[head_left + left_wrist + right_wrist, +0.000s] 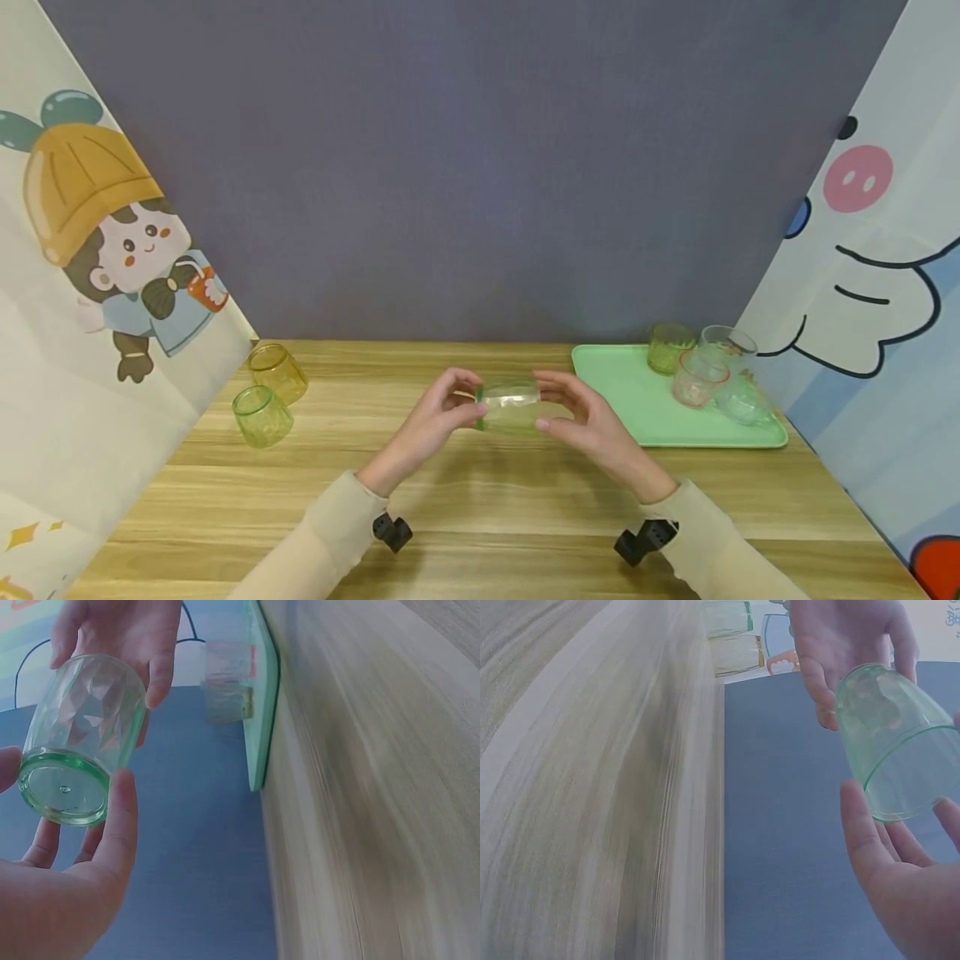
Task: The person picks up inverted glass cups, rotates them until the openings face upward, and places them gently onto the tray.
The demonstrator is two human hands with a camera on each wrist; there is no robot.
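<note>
Both hands, left hand (431, 425) and right hand (581, 417), pinch the green glass (510, 406) sideways above the counter (480, 500); a loosened fingertip grip could drop it.

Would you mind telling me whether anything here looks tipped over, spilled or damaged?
Two yellow-green glasses lie tipped on the table at its left, unlike those upright on the tray. The green glass is held sideways between both hands. No spill or damage shows.

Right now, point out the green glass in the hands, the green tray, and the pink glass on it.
green glass (79, 739), left wrist view, faceted side wall.
green tray (637, 400), head view, bare near-left surface.
pink glass (697, 379), head view, its side.
</note>
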